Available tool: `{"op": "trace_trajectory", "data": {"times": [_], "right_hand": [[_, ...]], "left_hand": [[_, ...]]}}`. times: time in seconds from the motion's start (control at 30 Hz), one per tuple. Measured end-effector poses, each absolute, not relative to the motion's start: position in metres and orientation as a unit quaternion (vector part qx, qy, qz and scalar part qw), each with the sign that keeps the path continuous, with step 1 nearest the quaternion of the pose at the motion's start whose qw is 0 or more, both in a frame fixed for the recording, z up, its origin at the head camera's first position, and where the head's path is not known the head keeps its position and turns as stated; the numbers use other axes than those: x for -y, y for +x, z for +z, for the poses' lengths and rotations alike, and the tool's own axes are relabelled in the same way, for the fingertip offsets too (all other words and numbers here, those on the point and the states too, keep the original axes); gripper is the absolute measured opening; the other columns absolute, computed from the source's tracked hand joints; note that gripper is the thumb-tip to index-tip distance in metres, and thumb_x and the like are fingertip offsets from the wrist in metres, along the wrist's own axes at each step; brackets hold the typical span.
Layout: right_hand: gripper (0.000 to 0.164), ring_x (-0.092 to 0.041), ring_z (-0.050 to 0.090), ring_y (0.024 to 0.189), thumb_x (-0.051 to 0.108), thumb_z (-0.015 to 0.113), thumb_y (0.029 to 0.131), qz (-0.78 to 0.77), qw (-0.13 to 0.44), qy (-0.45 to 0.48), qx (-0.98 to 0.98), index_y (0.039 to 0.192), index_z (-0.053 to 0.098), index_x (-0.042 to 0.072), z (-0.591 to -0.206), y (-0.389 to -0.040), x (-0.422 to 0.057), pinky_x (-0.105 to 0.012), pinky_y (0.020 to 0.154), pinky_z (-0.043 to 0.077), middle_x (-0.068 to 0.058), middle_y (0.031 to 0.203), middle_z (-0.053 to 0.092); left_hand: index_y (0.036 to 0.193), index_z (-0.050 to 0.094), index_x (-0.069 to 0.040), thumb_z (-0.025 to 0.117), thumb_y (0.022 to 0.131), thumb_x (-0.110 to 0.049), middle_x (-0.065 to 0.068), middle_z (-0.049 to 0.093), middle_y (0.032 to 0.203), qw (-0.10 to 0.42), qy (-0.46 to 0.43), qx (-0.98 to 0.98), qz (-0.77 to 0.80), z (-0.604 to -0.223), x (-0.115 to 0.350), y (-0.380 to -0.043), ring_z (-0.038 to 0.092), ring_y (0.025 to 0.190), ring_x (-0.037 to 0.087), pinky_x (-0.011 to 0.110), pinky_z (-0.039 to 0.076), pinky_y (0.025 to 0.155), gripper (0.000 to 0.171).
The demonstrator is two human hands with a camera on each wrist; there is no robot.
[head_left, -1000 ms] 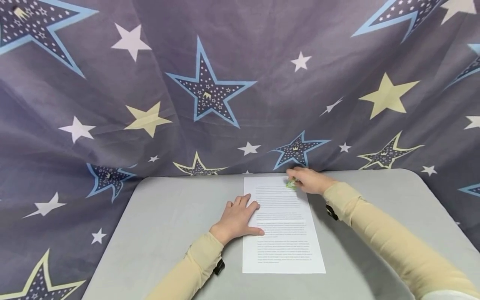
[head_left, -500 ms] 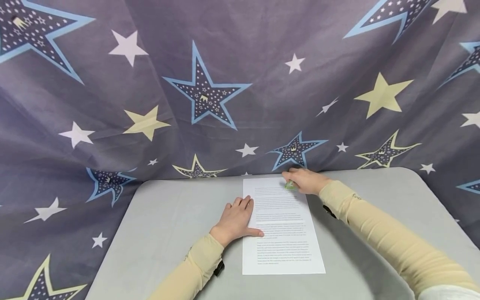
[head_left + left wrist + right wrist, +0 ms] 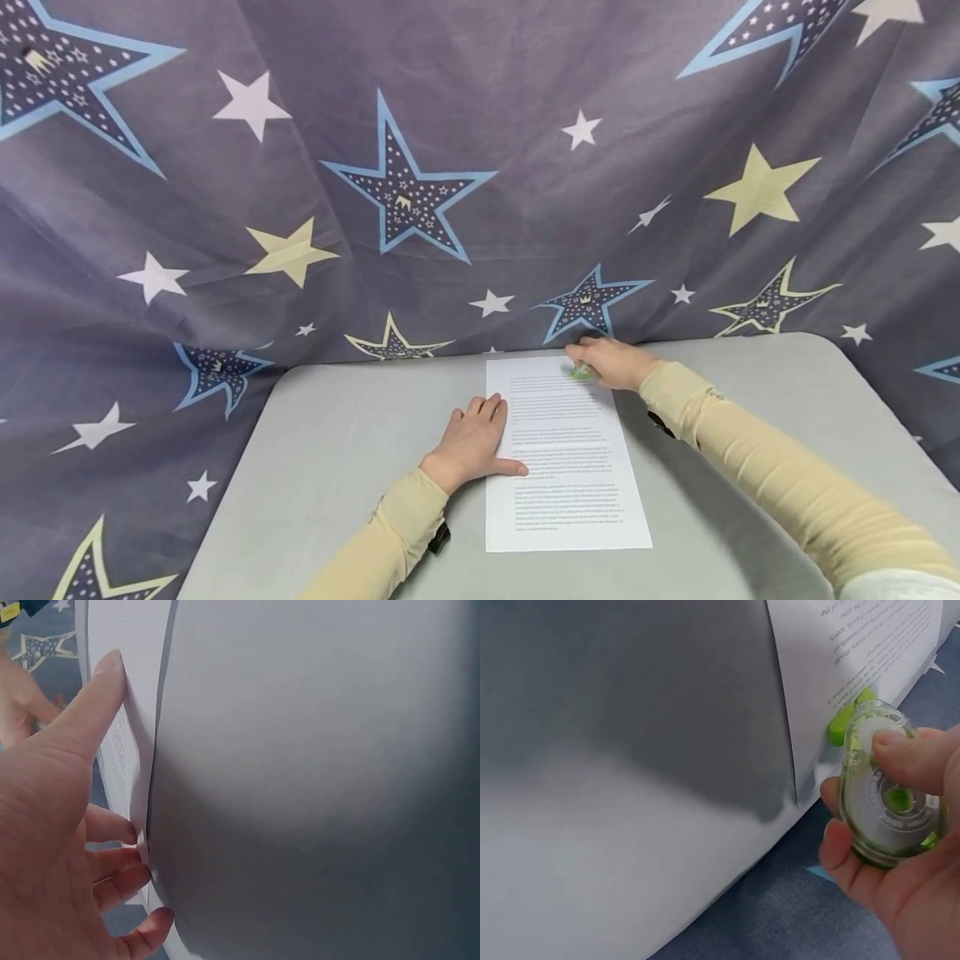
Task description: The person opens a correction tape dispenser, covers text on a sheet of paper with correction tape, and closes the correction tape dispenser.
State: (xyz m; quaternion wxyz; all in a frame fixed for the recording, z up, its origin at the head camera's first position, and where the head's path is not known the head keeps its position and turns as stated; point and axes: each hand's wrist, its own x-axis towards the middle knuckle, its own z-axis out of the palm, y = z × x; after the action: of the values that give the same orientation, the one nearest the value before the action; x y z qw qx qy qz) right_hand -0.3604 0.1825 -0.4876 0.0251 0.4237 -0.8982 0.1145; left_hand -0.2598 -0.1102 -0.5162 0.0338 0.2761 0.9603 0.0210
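Nearest my head camera: two tan sleeves (image 3: 802, 500), entering from the bottom edge, the right one meeting a patch of white fabric (image 3: 900, 587) at the lower corner; one small black fitting (image 3: 440, 537) under the left wrist, a second black fitting (image 3: 661, 423) under the right. Beneath them, one pale grey desk (image 3: 300, 500), rounded at its far corners. On it, one white sheet (image 3: 567, 500) of printed text, laid flat, its length running toward the far edge. Left hand (image 3: 474, 443): palm down at the sheet's left edge, fingers extended with a slight bend, thumb spread well apart and lying across the margin; I count nothing in its grasp. Farther out, right hand (image 3: 618, 365): fingers and thumb curled round one tape dispenser (image 3: 876, 814), a clear oval case with a green hub (image 3: 898, 799) and a green end piece (image 3: 841, 727). I find the dispenser at the sheet's far right corner, end piece toward the printed lines; whether it touches the paper, I cannot tell. Last, behind the desk, one purple-grey cloth (image 3: 495, 67), hanging in soft folds, patterned with white, yellow and blue-outlined stars (image 3: 408, 179).
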Motion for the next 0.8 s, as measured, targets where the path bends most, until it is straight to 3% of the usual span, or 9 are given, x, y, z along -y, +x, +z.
{"op": "trace_trajectory", "data": {"times": [0.4,0.8], "right_hand": [[0.035,-0.015,0.049,0.066,-0.02,0.064,0.08,0.125,0.016,0.414,0.901,0.09,0.049,0.01,-0.4837,-0.3587,-0.186,-0.031,0.06,0.046,-0.001,0.079,0.049],[0.035,-0.017,0.051,0.07,-0.016,0.067,0.085,0.144,-0.02,0.365,0.919,0.097,0.049,0.011,-0.4835,-0.352,-0.1868,-0.034,0.066,0.05,-0.001,0.086,0.05]], "left_hand": [[0.15,0.048,0.006,0.077,0.075,-0.075,0.021,0.049,0.154,0.027,0.281,-0.959,0.027,-0.5192,0.1111,-0.2609,0.049,0.135,0.038,0.055,0.048,0.094,0.114],[0.154,0.044,0.003,0.075,0.079,-0.075,0.02,0.045,0.158,0.04,0.277,-0.96,0.024,-0.5202,0.1117,-0.2583,0.047,0.138,0.037,0.055,0.046,0.097,0.113]]}}
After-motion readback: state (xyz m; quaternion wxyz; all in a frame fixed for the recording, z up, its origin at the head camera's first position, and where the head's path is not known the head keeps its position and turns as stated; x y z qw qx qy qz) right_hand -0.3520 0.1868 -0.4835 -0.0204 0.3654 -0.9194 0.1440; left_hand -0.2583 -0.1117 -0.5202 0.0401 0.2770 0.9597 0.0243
